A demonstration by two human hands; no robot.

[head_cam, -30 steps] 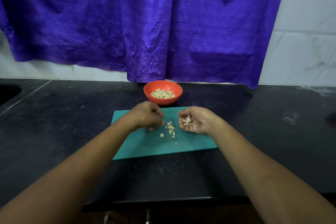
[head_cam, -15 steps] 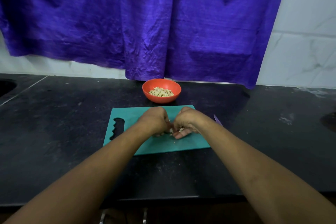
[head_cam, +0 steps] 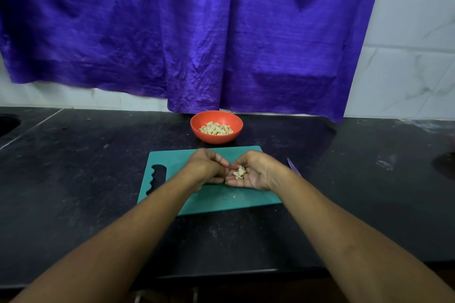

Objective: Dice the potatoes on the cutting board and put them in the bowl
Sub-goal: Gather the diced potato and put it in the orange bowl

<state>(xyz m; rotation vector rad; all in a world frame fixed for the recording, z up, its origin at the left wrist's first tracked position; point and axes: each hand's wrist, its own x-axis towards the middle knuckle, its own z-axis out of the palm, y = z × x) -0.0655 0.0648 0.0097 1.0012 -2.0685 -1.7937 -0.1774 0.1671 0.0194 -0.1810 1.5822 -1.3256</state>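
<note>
Potato dice [head_cam: 239, 171] in cupped right hand [head_cam: 256, 174]

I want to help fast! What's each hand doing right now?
Left hand: fingers curled beside the right palm; holding anything cannot be told.
Right hand: open, palm up, carrying diced potato.

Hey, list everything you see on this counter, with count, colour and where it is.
Black stone countertop: one, black, across the foreground.
Plastic cutting board: one, teal, centre of countertop.
Plastic bowl: one, orange, behind the board, holding diced potato.
Potato pile: one, pale, in the right hand.
Knife tip: one, purple, beside right wrist.
Hanging cloth: one, purple, over white tiled wall.
Left hand: one, fingertips at the pile.
Right hand: one, cupped palm up.
</note>
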